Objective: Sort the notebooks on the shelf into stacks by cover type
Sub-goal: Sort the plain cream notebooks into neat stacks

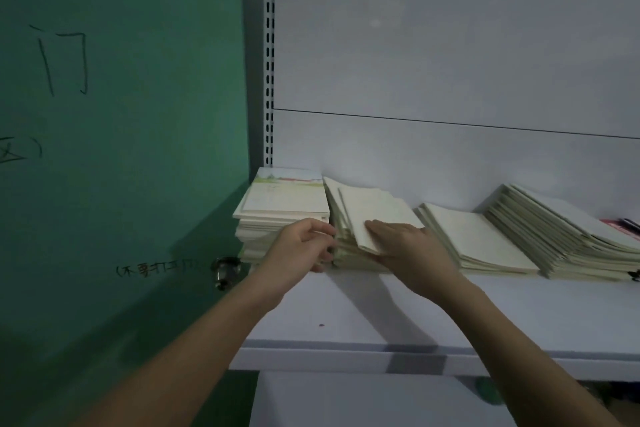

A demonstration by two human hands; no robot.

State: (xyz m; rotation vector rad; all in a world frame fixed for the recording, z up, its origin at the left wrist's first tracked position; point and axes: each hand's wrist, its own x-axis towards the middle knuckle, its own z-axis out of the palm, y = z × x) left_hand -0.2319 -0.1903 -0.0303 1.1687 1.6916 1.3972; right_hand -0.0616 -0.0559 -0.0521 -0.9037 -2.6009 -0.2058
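Note:
Cream-covered notebooks lie in piles along the white shelf point(346, 319). At the far left stands a flat stack point(277, 208) topped by a cover with a green and red picture strip. Beside it a slanted pile of plain notebooks point(374, 211) leans right. My right hand point(408, 246) holds the top notebook of that pile, fingers on its cover and thumb under its front edge. My left hand point(304, 246) grips the pile's left front corner with curled fingers. Further right lie a low plain pile point(485, 239) and a long fanned pile point(561, 232).
A green door point(121, 149) with black handwriting and a metal latch point(227, 270) stands directly left of the shelf. A slotted white upright point(269, 55) runs up the shelf's back corner. Something red and dark point(623, 225) shows at the right edge behind the fanned pile.

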